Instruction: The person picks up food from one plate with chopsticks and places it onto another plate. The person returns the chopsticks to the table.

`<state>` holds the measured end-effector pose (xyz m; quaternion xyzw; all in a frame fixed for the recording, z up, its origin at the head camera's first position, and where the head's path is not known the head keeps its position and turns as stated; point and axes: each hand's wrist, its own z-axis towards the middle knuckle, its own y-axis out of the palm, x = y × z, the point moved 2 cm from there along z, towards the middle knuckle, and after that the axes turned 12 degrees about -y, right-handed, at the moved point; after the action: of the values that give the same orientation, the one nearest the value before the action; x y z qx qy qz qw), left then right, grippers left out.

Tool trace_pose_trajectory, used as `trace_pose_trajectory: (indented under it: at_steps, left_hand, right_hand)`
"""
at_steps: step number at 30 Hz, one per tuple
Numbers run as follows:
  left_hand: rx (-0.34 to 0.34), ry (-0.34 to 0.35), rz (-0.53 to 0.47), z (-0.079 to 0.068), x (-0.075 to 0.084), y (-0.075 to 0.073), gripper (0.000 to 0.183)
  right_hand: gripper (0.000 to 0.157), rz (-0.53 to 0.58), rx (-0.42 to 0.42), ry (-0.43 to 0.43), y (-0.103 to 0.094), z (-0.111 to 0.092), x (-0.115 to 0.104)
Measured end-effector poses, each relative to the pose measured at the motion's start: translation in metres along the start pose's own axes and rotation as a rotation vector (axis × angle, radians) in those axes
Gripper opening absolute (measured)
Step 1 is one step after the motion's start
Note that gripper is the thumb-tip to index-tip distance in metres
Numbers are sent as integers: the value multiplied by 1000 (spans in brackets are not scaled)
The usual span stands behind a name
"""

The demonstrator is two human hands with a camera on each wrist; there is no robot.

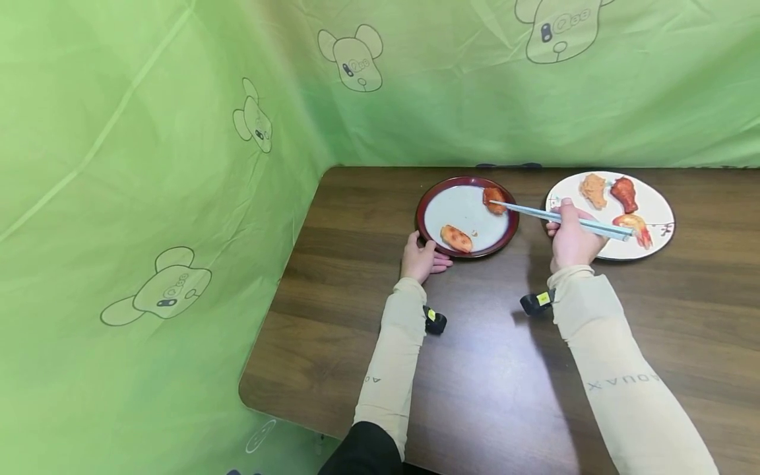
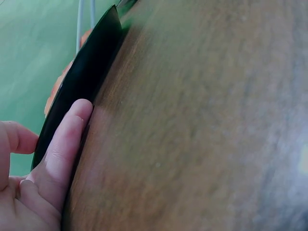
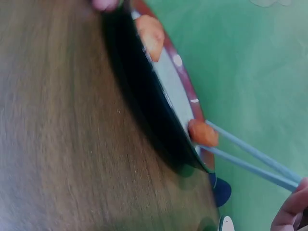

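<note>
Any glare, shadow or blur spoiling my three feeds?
Head: pale glare on the table between the forearms, a dark shadow left of the right sleeve; left wrist: soft, smeary wood grain, bright patch at the right edge; right wrist: red-rimmed plate's underside nearly black with fuzzy lower edge, chopsticks clearer.

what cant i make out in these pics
Right wrist view: most of the right hand, cut off by the right edge.
Left wrist view: the top of the red-rimmed plate, hidden behind its dark side.
Left wrist view: the rest of the chopsticks, cut off by the top edge.
Head view: any writing on the yellow label, too small.
</note>
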<state>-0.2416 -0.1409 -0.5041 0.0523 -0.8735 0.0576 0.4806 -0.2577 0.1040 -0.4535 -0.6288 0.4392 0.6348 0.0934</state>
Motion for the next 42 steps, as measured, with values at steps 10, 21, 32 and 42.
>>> trace_pose_trajectory:
  at_steps: [10,21,32,42]
  left_hand:
    - [6,-2,-12,-1,-2,3,58]
    - [-1,-12,-23,-1,-2,6,59]
    - [15,4,-1,-1,-2,4,58]
    - [31,0,7,-2,-2,2,56]
  right_hand:
    - [10,-148,-210,-58,13,5,4]
    - [9,104,-125,108,5,16,18]
    - [7,217,-158,132,-4,12,25]
    - [6,206,-168,112,-14,6,25]
